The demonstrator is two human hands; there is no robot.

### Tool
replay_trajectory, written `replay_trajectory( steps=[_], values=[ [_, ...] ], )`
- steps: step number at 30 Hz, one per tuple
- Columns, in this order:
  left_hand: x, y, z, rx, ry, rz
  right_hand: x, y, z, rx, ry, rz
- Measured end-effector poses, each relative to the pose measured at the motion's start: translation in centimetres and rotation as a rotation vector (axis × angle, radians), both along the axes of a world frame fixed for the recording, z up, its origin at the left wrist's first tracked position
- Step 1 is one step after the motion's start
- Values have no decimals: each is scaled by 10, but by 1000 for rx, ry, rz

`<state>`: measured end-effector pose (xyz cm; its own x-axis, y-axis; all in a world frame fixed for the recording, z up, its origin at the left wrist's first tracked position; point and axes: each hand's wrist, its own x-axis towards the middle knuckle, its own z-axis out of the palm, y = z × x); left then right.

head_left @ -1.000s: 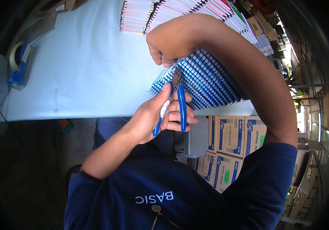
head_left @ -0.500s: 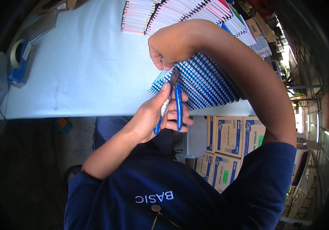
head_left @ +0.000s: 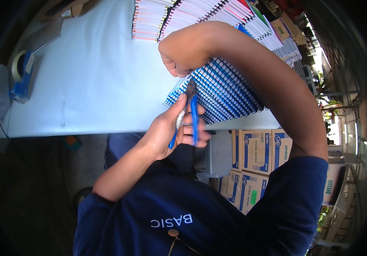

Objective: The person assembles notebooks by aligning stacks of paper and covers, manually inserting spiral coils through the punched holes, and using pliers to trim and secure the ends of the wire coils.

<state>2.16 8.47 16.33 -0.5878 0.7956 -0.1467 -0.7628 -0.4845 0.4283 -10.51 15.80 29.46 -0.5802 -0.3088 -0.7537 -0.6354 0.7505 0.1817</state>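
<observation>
My left hand is closed around a pair of pliers with blue handles, one of them wrapped in something whitish. The jaws point away from me, over a stack of spiral-bound notebooks whose blue and white coil edges face up. Bent in from the right, my right arm arches over this stack. At its far left end my right hand has its fingers curled down by the coils, close to the plier tips. Whatever those fingers pinch is hidden behind the hand.
More bound notebooks stand in rows at the far side of the white table. A blue tape dispenser sits at the left. Below the table's near edge, cartons are stacked on the right, beside a grey plastic piece.
The plier tips have dropped slightly toward me along the coils. Both hands and the whole scene have shifted a little leftward in view.
</observation>
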Motion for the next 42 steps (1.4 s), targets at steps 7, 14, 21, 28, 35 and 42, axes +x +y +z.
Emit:
replay_trajectory(
  steps=[7,14,21,28,35,42],
  values=[
    [0,-2,3,-103,-38,25,1,-1,6,-29,-23,54],
    [-3,-4,-5,61,2,1,-12,7,-9,-112,-81,188],
    [-5,-27,-26,46,198,25,19,12,61,-645,259,198],
    [-40,-77,-87,-548,79,613,99,183,110,-1575,847,-389],
    [-46,-114,-119,1,-85,413,92,417,-77,-2270,1075,-1237],
    [-46,-96,-118,-67,-33,366,29,492,-140,-2094,1314,-1527]
  ],
)
